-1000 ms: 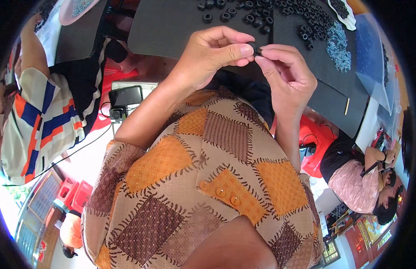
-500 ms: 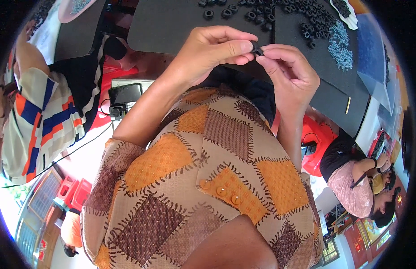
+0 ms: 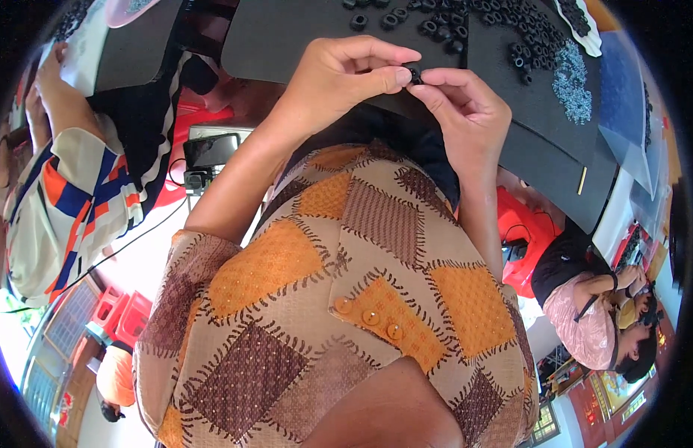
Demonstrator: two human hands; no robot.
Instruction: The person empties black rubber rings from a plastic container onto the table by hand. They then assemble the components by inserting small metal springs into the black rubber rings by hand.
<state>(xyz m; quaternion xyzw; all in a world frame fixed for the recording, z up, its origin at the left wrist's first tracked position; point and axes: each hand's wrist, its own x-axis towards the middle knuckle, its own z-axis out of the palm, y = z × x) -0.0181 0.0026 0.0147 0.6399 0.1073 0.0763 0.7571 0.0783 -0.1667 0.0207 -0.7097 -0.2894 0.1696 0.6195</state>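
My left hand pinches a small black ring-shaped part between thumb and index finger, just over the near edge of the dark table. From the other side, the thumb and fingertips of my right hand close on the same part. Whether a smaller piece sits between the right fingertips is too small to tell. Beyond my hands, several loose black ring-shaped parts lie scattered on the table. Right of them is a pile of small light-blue pieces.
The dark table spans the top. A white bag with black parts and a clear plastic sheet lie on the right. A thin yellowish stick rests near the table edge. Co-workers sit left and right.
Both hands have shifted slightly left with the black ring-shaped part, and the right fingers have drawn nearer to the left ones. The left co-worker's arm has moved.
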